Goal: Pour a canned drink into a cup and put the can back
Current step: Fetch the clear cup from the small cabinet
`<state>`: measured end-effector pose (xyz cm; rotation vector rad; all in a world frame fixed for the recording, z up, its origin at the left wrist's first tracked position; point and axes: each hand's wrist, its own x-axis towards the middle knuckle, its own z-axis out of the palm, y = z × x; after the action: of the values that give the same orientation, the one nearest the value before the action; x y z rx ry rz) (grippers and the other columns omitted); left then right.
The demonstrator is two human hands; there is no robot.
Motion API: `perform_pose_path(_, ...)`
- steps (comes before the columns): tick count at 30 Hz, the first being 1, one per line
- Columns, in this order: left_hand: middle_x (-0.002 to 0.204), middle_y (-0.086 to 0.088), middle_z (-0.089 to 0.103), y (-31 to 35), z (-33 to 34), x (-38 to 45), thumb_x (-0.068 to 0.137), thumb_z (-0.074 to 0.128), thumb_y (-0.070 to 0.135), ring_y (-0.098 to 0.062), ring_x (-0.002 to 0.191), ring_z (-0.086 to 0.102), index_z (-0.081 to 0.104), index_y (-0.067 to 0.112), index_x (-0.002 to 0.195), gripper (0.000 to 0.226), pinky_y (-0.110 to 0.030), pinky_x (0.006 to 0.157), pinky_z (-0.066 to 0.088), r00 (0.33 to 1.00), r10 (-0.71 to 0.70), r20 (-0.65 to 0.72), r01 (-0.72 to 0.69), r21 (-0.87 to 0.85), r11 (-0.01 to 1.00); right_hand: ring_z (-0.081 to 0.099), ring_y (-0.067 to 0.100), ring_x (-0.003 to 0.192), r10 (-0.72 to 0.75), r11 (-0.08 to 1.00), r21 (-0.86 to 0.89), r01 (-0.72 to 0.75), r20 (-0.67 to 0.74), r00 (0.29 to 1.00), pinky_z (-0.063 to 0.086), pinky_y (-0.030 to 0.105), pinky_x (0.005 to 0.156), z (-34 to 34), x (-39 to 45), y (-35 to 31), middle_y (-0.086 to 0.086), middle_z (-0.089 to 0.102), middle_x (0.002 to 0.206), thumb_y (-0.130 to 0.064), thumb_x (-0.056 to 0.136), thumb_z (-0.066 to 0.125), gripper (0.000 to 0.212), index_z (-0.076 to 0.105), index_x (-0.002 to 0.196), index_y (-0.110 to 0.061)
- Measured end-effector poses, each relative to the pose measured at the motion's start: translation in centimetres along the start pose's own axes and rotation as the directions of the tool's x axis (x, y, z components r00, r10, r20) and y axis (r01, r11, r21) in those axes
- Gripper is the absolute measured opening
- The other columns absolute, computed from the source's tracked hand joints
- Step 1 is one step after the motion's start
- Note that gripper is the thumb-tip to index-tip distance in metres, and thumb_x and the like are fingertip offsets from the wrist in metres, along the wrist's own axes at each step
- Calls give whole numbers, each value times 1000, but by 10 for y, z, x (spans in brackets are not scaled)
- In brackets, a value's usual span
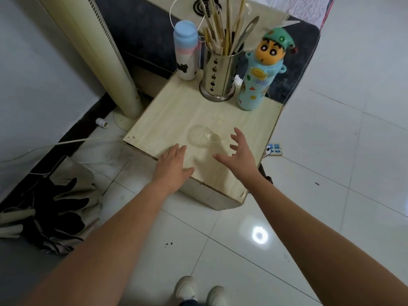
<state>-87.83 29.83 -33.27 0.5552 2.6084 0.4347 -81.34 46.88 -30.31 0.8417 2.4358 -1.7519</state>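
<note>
Lying sideways on pale woodgrain table (167, 111): clear plastic cup (202, 136), hands (174, 161) (239, 152) spread

Head cam, standing height, looks steeply down at table (176, 111), prob. wide-angle.

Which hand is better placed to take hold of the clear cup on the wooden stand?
Probably the right hand: its spread fingers curve just beside the clear cup, which seems to lie on its side. The left hand lies flat on the stand, nearer the front edge.
</note>
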Motion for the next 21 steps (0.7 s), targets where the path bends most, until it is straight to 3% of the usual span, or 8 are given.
perform_pose_path(4, 157, -9, 11, -12, 17, 8, 90, 52, 42, -23, 145, 7, 15, 13, 147, 74, -39, 117, 5, 1000, 17, -18, -16, 55, 998, 32, 20, 135, -34, 999, -8, 34, -42, 999, 36, 39, 108, 11, 25, 5, 2, 26, 150, -18, 73, 76, 98, 11, 146, -25)
perform_pose_path(9, 158, -4, 3, -20, 27, 10, 90, 48, 44, -17, 146, -3, 14, 14, 147, 73, -40, 117, -2, 999, 29, -34, -27, 78, 997, 33, 17, 132, -66, 998, -22, 65, -61, 996, 32, 24, 100, 22, 42, 6, 2, 30, 147, -15, 71, 76, 96, 16, 146, -23)
perform_pose_path(15, 158, -1, 2, -24, 30, 10, 90, 47, 47, -14, 145, -5, 16, 16, 147, 72, -38, 117, -4, 998, 49, -47, -45, 82, 996, 41, 15, 124, -120, 990, -85, 111, -119, 986, 39, 29, 98, 30, 51, 10, -2, 44, 135, -19, 72, 75, 85, 26, 141, -20)
perform_pose_path(21, 158, -2, 3, -22, 28, 9, 91, 47, 46, -16, 146, -4, 17, 16, 147, 71, -40, 117, -3, 999, 33, -28, -31, 83, 996, 44, 13, 120, -139, 989, -70, 131, -122, 983, 41, 28, 95, 31, 44, 8, -3, 45, 132, -20, 72, 75, 83, 27, 139, -19)
